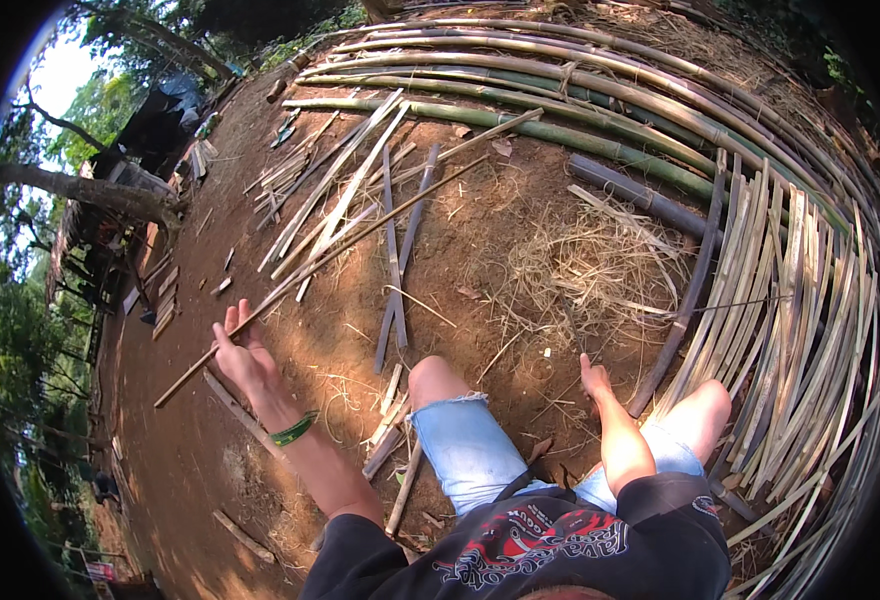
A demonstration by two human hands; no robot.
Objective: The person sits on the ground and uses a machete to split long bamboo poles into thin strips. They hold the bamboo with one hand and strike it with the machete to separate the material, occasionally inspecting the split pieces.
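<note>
A long, thin bamboo strip [360, 232] slants from the lower left up toward the middle of the yard. My left hand [248, 362] holds it near its lower end, between thumb and fingers, with some fingertips raised. My right hand [594, 379] is closed low in front of my right knee, thumb uppermost. A thin dark shape seems to extend from that fist toward a heap of pale bamboo shavings [590, 265], too faint to name. Two dark slats [392, 260] lie crossed on the soil beyond my left knee.
Long bamboo poles [560, 85] lie across the far side. Many split strips [760, 330] are piled at my right, beside a dark curved pole [695, 290]. Pale slats [335, 210] lie ahead on the left. A tree trunk [90, 190] leans at far left.
</note>
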